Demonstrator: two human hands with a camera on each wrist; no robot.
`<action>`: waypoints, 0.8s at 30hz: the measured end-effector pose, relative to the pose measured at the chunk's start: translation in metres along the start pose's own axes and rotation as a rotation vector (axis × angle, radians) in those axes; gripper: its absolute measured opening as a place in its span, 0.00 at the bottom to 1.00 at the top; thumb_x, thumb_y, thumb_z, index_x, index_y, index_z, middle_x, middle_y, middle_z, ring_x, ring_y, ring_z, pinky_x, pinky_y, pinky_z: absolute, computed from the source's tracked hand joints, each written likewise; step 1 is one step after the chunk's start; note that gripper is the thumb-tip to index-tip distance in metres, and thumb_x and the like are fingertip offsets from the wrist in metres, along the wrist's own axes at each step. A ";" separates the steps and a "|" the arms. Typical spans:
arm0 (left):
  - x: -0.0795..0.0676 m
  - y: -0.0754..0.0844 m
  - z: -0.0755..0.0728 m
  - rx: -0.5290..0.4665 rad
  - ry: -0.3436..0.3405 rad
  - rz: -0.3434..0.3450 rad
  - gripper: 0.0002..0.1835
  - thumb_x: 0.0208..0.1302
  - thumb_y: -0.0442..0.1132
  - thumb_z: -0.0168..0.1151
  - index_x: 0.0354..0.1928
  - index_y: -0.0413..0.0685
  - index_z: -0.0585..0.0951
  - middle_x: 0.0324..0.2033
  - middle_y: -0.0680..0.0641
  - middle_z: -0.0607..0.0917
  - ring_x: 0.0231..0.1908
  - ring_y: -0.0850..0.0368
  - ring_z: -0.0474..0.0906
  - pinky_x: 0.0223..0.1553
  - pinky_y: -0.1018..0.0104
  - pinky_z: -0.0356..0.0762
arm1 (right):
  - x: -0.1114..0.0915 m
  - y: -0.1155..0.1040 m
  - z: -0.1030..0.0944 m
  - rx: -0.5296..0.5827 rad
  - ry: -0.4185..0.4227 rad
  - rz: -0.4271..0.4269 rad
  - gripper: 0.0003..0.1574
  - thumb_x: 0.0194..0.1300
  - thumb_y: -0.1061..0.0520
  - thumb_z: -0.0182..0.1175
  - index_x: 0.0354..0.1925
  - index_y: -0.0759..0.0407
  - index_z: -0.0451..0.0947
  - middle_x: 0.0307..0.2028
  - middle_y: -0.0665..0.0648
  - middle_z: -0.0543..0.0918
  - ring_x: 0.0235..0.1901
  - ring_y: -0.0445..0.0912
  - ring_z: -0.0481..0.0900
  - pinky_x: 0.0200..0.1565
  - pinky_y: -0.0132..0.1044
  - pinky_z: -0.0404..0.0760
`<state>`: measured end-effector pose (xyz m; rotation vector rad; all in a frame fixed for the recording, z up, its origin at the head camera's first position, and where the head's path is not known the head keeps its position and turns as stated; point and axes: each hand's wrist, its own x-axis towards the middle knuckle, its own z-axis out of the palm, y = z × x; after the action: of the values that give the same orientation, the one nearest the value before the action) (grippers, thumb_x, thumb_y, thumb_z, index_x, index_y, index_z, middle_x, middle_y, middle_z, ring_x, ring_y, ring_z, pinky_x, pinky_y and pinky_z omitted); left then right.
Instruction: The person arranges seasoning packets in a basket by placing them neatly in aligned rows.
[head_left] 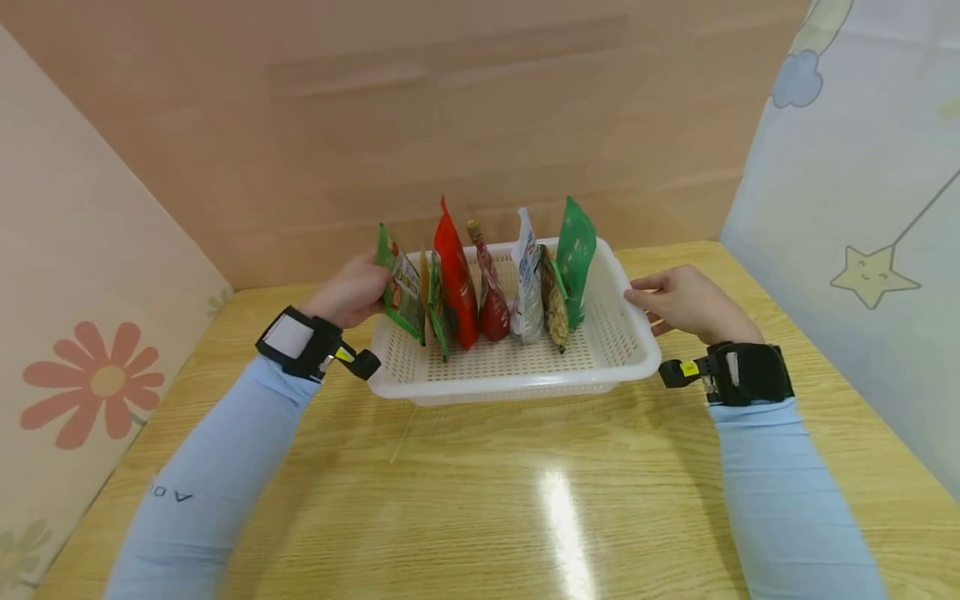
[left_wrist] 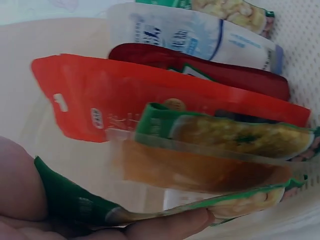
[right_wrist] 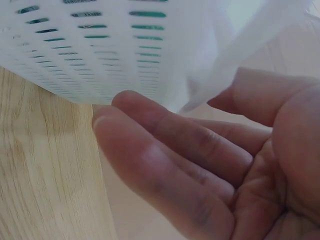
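A white perforated plastic basket stands on the table with several upright food packets in a row inside it. At its left end my left hand pinches a green snack packet between thumb and fingers; the left wrist view shows the fingers along its lower face. Beside that packet are an orange-brown clear bag, another green packet and a red pouch. My right hand holds the basket's right rim, thumb over the edge and fingers beneath it, against the outer wall in the right wrist view.
Farther right in the basket stand a dark red bottle-shaped pouch, a white pouch, a packet with a nut picture and a tall green pouch. The wooden table meets a tan backdrop behind the basket.
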<state>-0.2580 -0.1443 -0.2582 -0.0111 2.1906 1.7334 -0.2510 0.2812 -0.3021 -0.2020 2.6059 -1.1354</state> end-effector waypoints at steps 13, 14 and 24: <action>0.022 -0.010 0.009 0.123 0.014 -0.011 0.36 0.65 0.21 0.33 0.75 0.48 0.48 0.69 0.39 0.63 0.64 0.45 0.64 0.61 0.46 0.70 | 0.003 -0.005 0.004 -0.015 0.027 0.003 0.41 0.67 0.41 0.56 0.67 0.67 0.69 0.53 0.68 0.83 0.39 0.48 0.87 0.40 0.46 0.85; 0.024 -0.011 0.008 0.116 0.018 -0.014 0.36 0.65 0.21 0.33 0.75 0.49 0.49 0.69 0.39 0.63 0.64 0.45 0.64 0.61 0.47 0.70 | 0.003 -0.005 0.004 -0.015 0.029 0.002 0.41 0.67 0.41 0.55 0.67 0.67 0.69 0.53 0.68 0.83 0.38 0.48 0.87 0.40 0.46 0.85; 0.024 -0.007 -0.002 0.121 0.057 -0.112 0.37 0.74 0.40 0.40 0.79 0.50 0.39 0.74 0.40 0.55 0.71 0.43 0.59 0.66 0.47 0.65 | 0.007 -0.007 0.007 0.018 0.018 0.000 0.39 0.68 0.42 0.55 0.67 0.67 0.69 0.53 0.69 0.82 0.38 0.48 0.88 0.41 0.46 0.85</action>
<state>-0.2792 -0.1426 -0.2711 -0.1524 2.2848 1.5567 -0.2551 0.2698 -0.3032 -0.1889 2.6106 -1.1658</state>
